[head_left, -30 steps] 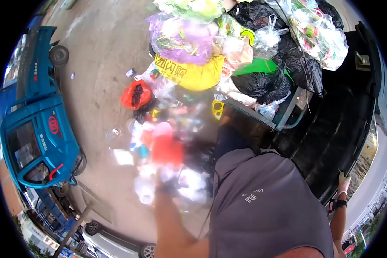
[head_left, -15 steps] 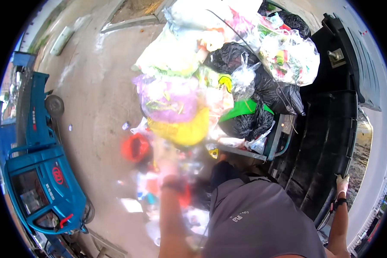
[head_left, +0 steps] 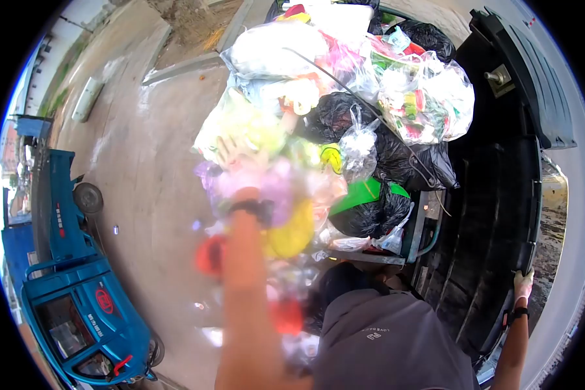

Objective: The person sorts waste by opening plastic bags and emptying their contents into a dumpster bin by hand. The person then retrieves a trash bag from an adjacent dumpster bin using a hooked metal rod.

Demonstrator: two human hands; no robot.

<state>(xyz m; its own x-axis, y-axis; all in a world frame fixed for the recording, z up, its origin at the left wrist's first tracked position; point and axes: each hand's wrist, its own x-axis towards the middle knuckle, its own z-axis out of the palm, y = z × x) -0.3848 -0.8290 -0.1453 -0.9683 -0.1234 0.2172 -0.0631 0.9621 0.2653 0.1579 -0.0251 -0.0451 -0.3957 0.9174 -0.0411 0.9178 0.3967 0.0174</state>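
While the blue truck (head_left: pixel 88 318) is at left, the bag heap (head_left: pixel 338 117) fills far ctr; blk bin (head_left: pixel 487 227) at right, R hand (head_left: pixel 523 285) curled on its near-right edge; purple bag (head_left: pixel 279 188) left in heap, L hand (head_left: pixel 242 155) over it, blurred, fingers prob. wide, contact unclear

The left grip (head_left: pixel 240 155), blurred with fingers spread, is over the purple bag (head_left: pixel 208 179) toward eleven o'clock. At four, the right grip (head_left: pixel 523 285) holds the black bin (head_left: pixel 484 240) by its edge; a blue truck (head_left: pixel 84 312) stands at eight.
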